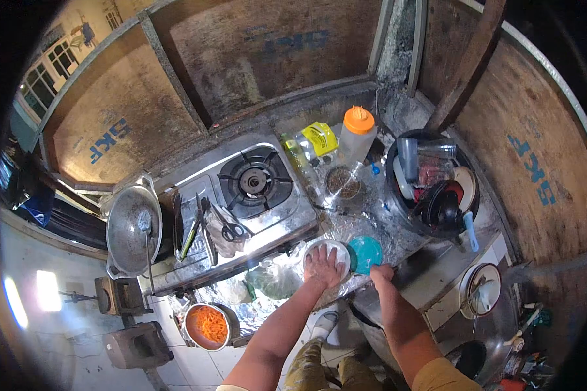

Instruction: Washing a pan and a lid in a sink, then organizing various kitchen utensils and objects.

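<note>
My left hand point(324, 268) lies palm down with its fingers spread over a round white dish point(341, 248). Its palm covers much of the dish, so what is inside is mostly hidden. Just to the right, my right hand point(381, 274) pinches the near edge of a round teal lid or plate point(367, 253). The teal piece sits beside the white dish on a foil-covered counter point(345, 226). Left of the dish are clear plastic bags point(274, 281) with something green in or under them.
A metal bowl of shredded orange carrot point(210, 326) stands at the front left. Behind is a gas stove point(257, 183) with scissors point(232, 230) and knives point(206, 229). A wok point(133, 229) stands left, an orange-lidded jug point(357, 134) behind, a basin of dishes point(394, 195) right.
</note>
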A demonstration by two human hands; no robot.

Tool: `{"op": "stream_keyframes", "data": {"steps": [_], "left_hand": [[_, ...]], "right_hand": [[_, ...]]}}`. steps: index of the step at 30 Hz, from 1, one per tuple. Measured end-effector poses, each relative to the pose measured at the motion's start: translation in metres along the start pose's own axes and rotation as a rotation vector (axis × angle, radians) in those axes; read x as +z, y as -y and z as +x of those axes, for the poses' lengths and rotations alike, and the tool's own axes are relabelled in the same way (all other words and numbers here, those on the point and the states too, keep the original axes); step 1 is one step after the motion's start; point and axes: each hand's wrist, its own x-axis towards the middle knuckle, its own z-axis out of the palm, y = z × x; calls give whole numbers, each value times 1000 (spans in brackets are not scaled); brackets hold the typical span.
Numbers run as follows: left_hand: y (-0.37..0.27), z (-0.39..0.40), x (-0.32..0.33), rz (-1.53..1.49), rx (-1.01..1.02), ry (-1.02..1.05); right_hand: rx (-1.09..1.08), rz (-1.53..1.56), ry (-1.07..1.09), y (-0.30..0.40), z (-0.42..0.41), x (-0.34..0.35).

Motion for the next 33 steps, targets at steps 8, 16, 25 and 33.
{"op": "stream_keyframes", "data": {"steps": [8,16,25,33], "left_hand": [[2,-24,9,-24,214,-268],[-6,9,10,173,106,74],[-14,3,-9,36,-65,87],[-37,-105,-26,-458,255,-132]], "right_hand": [[111,73,2,15,-25,-7],[-479,327,-91,1,-31,-18],[149,841,300,-26,-45,-11],[-309,428,415,-17,-117,-72]]}}
